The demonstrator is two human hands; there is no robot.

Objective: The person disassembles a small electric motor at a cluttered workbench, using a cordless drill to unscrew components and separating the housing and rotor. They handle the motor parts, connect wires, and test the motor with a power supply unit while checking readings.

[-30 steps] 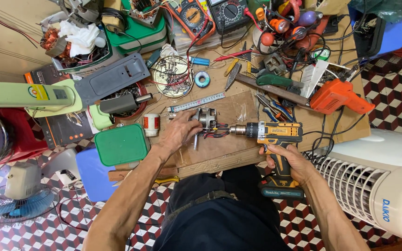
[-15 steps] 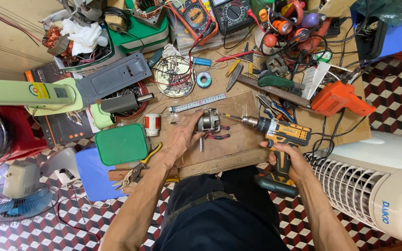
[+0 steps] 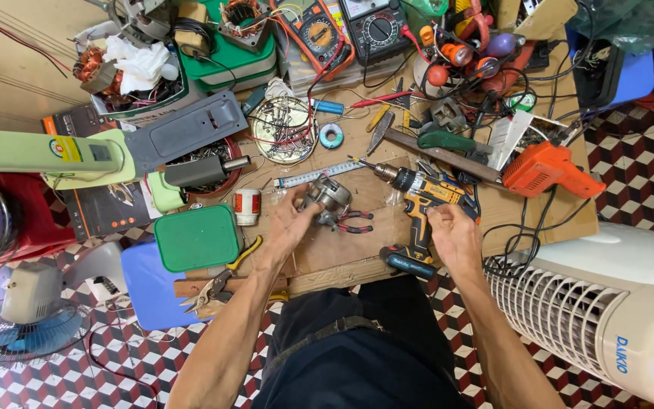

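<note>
My left hand [image 3: 288, 221] grips a small round metal motor [image 3: 327, 195] on a wooden board [image 3: 357, 242], tilting it up. Red-handled pliers [image 3: 353, 221] lie just right of the motor. A yellow and black cordless drill [image 3: 418, 198] lies on the board with its bit pointing up and left, away from the motor. My right hand [image 3: 454, 235] rests beside the drill's handle, fingers loosely on it. A steel ruler [image 3: 316, 174] lies above the motor.
A green lidded box [image 3: 196, 236] and tin snips [image 3: 221, 282] sit left of the board. An orange corded drill [image 3: 546, 170], multimeters [image 3: 346, 26], tools and wires crowd the back. A white tower fan [image 3: 607, 303] lies at right, a small fan [image 3: 28, 310] at left.
The drill has swung away from the motor and been laid down on the board. My right hand has loosened on its handle. My left hand has tipped the motor up.
</note>
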